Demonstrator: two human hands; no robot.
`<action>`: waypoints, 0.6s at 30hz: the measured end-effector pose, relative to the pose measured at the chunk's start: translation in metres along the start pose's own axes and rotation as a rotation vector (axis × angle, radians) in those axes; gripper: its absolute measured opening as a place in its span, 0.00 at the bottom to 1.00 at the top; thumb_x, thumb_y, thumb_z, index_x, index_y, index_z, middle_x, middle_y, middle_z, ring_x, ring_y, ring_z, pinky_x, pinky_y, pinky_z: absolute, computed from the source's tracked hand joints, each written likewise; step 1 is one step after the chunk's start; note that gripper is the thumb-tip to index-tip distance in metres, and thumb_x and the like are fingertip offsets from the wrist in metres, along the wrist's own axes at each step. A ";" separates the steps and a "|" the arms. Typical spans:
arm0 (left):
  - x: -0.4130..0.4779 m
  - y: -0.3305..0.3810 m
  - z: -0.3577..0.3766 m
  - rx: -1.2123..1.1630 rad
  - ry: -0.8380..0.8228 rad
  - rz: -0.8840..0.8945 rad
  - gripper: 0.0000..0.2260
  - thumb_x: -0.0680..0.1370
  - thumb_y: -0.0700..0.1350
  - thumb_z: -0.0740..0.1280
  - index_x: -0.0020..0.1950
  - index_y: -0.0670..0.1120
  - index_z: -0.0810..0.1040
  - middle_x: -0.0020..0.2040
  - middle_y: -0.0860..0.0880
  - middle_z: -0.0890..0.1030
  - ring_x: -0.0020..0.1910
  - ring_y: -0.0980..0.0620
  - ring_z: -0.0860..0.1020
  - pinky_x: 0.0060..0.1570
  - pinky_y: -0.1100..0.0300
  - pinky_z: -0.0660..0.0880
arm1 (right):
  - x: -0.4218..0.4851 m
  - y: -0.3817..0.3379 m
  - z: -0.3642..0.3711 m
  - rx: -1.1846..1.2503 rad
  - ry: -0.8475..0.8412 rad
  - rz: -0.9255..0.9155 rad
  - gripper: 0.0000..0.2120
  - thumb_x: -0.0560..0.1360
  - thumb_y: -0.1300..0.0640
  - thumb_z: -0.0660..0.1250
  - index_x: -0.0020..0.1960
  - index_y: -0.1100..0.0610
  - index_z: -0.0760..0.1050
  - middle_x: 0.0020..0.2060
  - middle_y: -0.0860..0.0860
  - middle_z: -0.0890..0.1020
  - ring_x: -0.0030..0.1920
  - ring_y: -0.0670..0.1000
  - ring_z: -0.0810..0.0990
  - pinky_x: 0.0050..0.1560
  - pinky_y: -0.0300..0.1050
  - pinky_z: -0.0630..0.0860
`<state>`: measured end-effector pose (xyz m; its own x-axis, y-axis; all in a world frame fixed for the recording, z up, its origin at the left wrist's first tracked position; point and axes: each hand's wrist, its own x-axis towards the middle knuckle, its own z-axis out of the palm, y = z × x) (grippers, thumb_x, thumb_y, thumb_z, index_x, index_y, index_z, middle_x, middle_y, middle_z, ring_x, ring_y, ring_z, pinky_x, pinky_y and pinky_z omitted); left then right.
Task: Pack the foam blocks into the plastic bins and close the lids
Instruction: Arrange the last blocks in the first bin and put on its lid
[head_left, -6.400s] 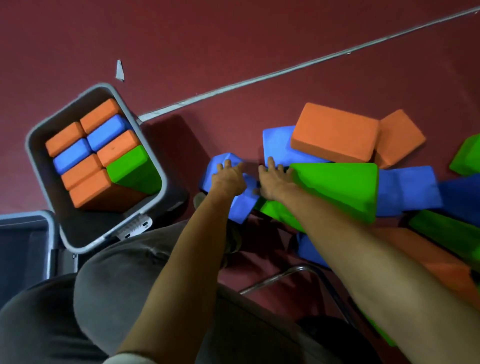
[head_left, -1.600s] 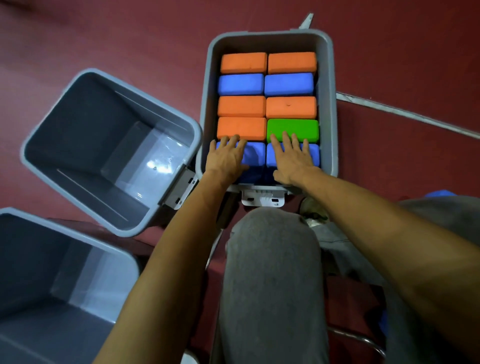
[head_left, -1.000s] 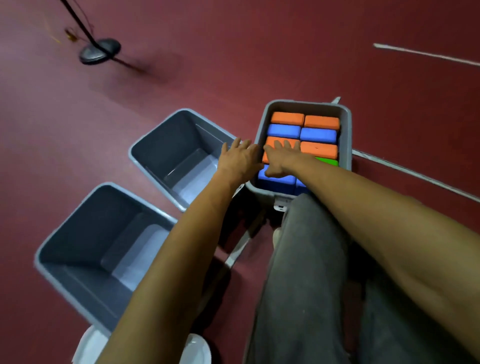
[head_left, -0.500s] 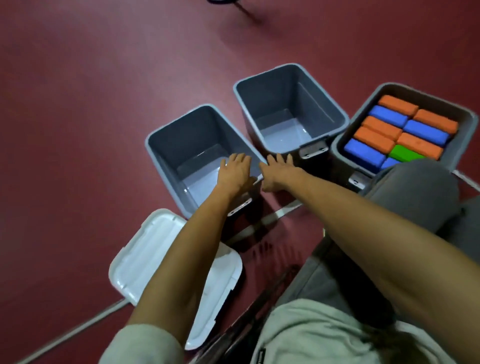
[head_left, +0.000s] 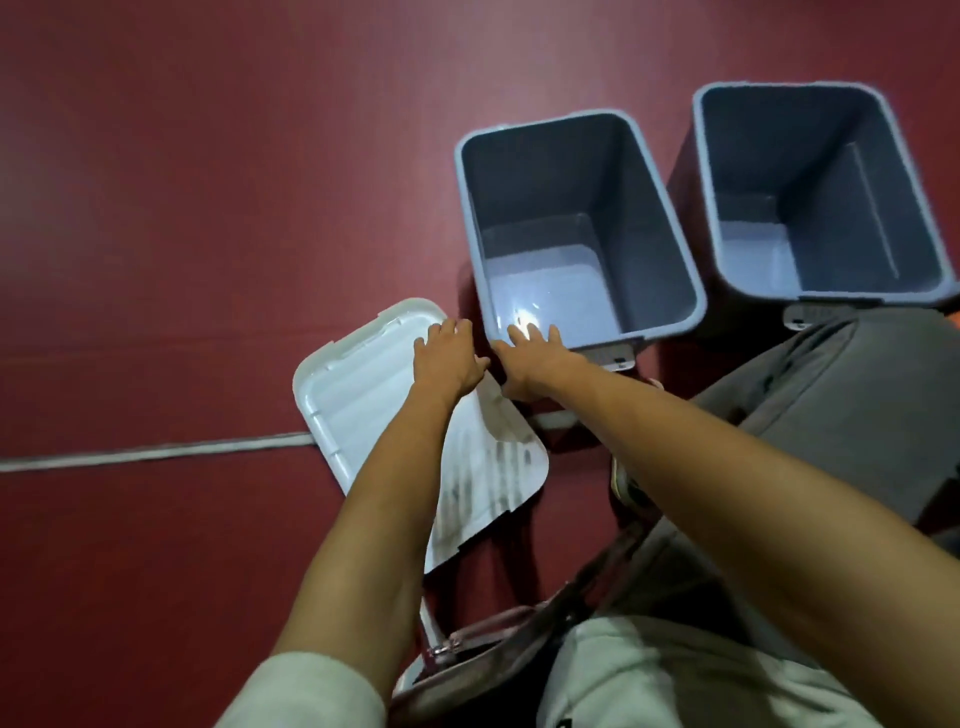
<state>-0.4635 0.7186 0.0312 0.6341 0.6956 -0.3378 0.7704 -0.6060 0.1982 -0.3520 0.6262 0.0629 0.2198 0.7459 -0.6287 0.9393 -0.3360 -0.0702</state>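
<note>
Where the smooth, dark red floor (head_left: 182, 208) fills the left of the view, a thin pale line (head_left: 156, 453) runs flat across it and disappears under a white plastic lid (head_left: 353, 395). The lid is a rounded rectangle with a raised rim and moulded ridges. It lies flat on the floor, just left of the bins, and its near part is streaked with grey scuffs.

The left hand (head_left: 449, 361) is stretched over the far right corner of the lid, palm down, fingers straight and close together. Contact with the plastic cannot be judged. Beside it, the right hand (head_left: 537, 364) reaches to the near rim of the first bin (head_left: 644, 244), fingers straight and slightly fanned, gripping nothing.

This bin is a deep grey plastic tub with tapering walls, a rolled rim and a glossy bottom that catches a spot of light. A pale latch (head_left: 613, 358) hangs at its near end.

To the right, close beside it, stands a second bin (head_left: 779, 171) of the same shape and material, also uncovered. A grey trouser leg (head_left: 841, 415) of soft cloth overlaps its near edge.
</note>
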 end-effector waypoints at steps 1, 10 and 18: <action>-0.002 -0.010 0.010 -0.007 -0.035 -0.028 0.28 0.78 0.57 0.66 0.73 0.45 0.66 0.72 0.43 0.70 0.70 0.41 0.68 0.66 0.44 0.68 | 0.007 -0.007 0.005 -0.009 -0.006 -0.023 0.34 0.77 0.51 0.61 0.79 0.52 0.51 0.79 0.57 0.49 0.79 0.63 0.46 0.76 0.67 0.44; -0.031 -0.071 0.113 -0.079 -0.472 -0.223 0.27 0.80 0.57 0.64 0.74 0.46 0.66 0.69 0.43 0.71 0.67 0.41 0.70 0.61 0.46 0.71 | 0.052 -0.055 0.072 -0.087 -0.154 -0.145 0.36 0.77 0.49 0.62 0.80 0.50 0.49 0.79 0.57 0.49 0.78 0.62 0.47 0.75 0.67 0.45; -0.055 -0.064 0.197 -0.285 -0.651 -0.316 0.28 0.79 0.58 0.66 0.74 0.46 0.67 0.69 0.43 0.71 0.67 0.41 0.71 0.62 0.46 0.73 | 0.056 -0.061 0.131 -0.092 -0.316 -0.137 0.38 0.77 0.42 0.64 0.80 0.49 0.49 0.80 0.56 0.47 0.79 0.63 0.42 0.76 0.66 0.45</action>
<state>-0.5608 0.6427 -0.1439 0.2827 0.3985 -0.8725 0.9513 -0.2332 0.2017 -0.4312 0.6129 -0.0691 0.0114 0.5606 -0.8280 0.9773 -0.1814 -0.1094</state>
